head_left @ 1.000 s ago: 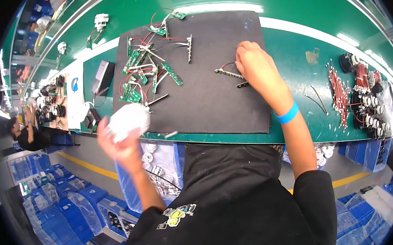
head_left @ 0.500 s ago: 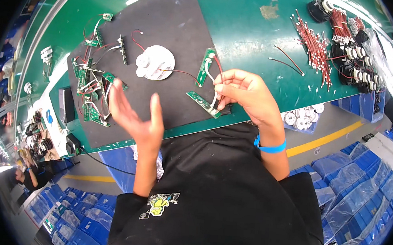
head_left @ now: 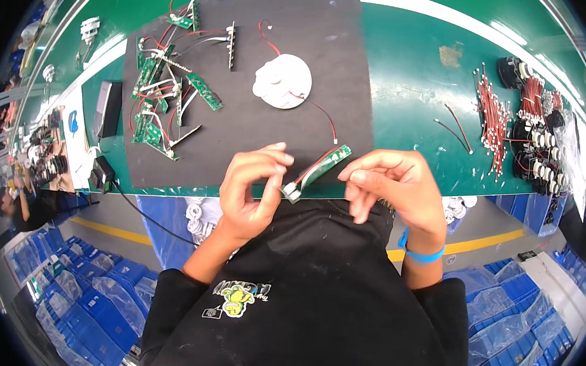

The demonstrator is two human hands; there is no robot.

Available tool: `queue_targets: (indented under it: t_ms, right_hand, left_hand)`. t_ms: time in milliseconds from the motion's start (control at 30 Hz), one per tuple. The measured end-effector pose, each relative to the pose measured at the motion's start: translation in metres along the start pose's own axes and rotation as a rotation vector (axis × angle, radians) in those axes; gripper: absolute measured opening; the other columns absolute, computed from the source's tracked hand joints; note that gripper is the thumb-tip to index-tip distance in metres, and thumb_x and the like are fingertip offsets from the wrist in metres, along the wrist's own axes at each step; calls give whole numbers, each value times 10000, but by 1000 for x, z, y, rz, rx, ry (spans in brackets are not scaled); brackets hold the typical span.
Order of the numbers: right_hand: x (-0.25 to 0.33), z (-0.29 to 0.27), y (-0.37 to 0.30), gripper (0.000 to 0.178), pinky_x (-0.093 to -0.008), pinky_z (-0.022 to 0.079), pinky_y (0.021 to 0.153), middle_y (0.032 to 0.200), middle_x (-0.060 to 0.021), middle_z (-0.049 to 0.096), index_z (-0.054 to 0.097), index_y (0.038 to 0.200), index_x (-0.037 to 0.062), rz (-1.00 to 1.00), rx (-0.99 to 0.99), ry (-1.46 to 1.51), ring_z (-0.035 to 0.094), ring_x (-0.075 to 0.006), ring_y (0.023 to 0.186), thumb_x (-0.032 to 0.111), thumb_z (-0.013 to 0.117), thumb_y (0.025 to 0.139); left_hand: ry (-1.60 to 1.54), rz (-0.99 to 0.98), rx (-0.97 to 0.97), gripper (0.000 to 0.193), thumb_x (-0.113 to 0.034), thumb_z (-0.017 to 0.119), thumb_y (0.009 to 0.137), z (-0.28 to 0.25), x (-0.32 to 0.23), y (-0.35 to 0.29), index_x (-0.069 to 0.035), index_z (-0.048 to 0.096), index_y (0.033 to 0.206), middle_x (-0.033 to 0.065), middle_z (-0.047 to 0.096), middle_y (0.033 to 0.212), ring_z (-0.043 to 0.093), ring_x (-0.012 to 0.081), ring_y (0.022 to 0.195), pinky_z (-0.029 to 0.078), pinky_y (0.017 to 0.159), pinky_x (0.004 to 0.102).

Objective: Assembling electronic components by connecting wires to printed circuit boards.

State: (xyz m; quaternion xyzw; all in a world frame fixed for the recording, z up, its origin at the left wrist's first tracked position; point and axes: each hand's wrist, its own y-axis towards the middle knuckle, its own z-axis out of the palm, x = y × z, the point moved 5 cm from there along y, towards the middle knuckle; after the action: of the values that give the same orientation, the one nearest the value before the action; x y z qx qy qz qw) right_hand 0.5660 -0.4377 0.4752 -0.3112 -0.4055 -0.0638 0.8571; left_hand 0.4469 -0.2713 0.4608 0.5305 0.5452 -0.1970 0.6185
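A narrow green circuit board (head_left: 327, 166) with red, black and white wires lies slantwise at the near edge of the black mat, between my hands. At its near end, a white and grey end piece (head_left: 292, 192) overhangs the table edge. My left hand (head_left: 250, 190) is just left of that end, fingers curved and apart from the thumb; whether a fingertip touches it I cannot tell. My right hand (head_left: 398, 190) hovers by the board's far end, fingers loosely bent, with nothing visible in them. Beyond lies a round white part (head_left: 283, 80) with red-black wires.
Several wired green boards (head_left: 154, 78) lie tangled on the left of the black mat (head_left: 242, 138). To the right are two loose wires (head_left: 454, 130), a bundle of red-black wires (head_left: 493, 122) and several black-and-white round parts (head_left: 537, 146). A black box (head_left: 108, 109) stands at left.
My left hand has come right and nearer, beside the board. My right hand has let go of the wires. Two boards lay spread apart before; now one shows plainly. The view has shifted.
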Motion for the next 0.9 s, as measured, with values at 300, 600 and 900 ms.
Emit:
queue_targets:
  t_ms: [300, 600, 900]
  right_hand:
    - [-3, 25, 17, 444, -309, 463, 556, 789, -85, 544, 549, 1166, 47, -313, -144, -1012, 575, -206, 649, 57, 679, 742]
    - [-29, 29, 26, 74, -344, 483, 566, 800, -73, 554, 630, 764, 32, -643, -398, -1250, 584, -245, 685, 60, 697, 747]
    - [1, 3, 16, 144, -270, 472, 603, 859, -77, 631, 662, 881, 28, -369, -536, -929, 598, -184, 703, 58, 703, 746]
  left_hand:
    - [-115, -504, -187, 281, 71, 456, 880, 4, 29, -25, 32, 505, 1154, 130, 511, 1116, 576, 197, 1019, 473, 866, 290]
    - [194, -216, 302, 661, -124, 744, 673, 1, 5, -30, -20, 474, 1268, 153, 503, 1256, 470, 350, 1196, 385, 988, 422]
    - [533, -94, 530, 467, -32, 722, 680, 2, 10, -13, -64, 590, 1126, 109, 538, 1179, 545, 289, 1026, 450, 876, 384]
